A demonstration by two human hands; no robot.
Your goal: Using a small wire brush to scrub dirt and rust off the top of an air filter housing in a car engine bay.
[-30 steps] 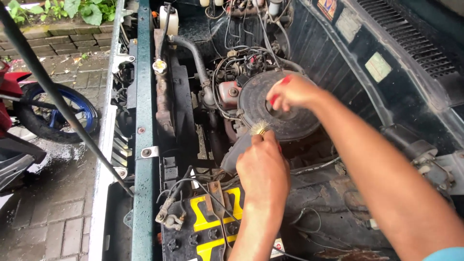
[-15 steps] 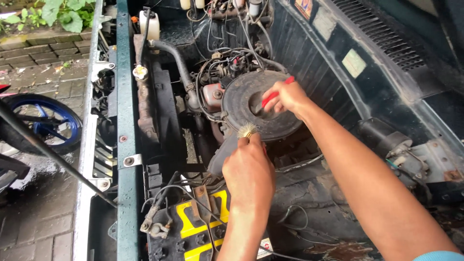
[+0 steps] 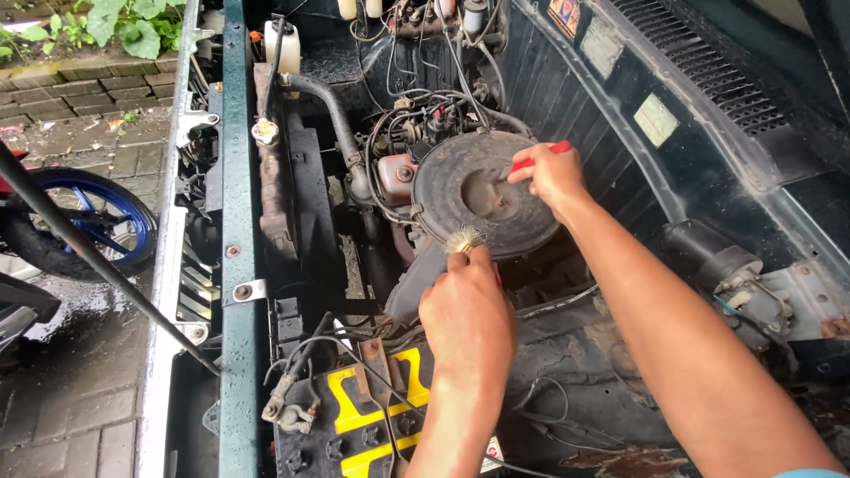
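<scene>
On the round, dusty air-filter lid, left hand grips a bristly brush, right hand pinches a red-handled tool.

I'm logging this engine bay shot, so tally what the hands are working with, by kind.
Hands: 2, left hand and right hand
Brass-bristle brush: 1, in the left
Red-handled tool: 1, in the right
Round air cleaner cover: 1
Battery: 1
Total: 6

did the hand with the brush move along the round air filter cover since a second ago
No: the left hand keeps its brush at the air filter cover's near rim.
</scene>
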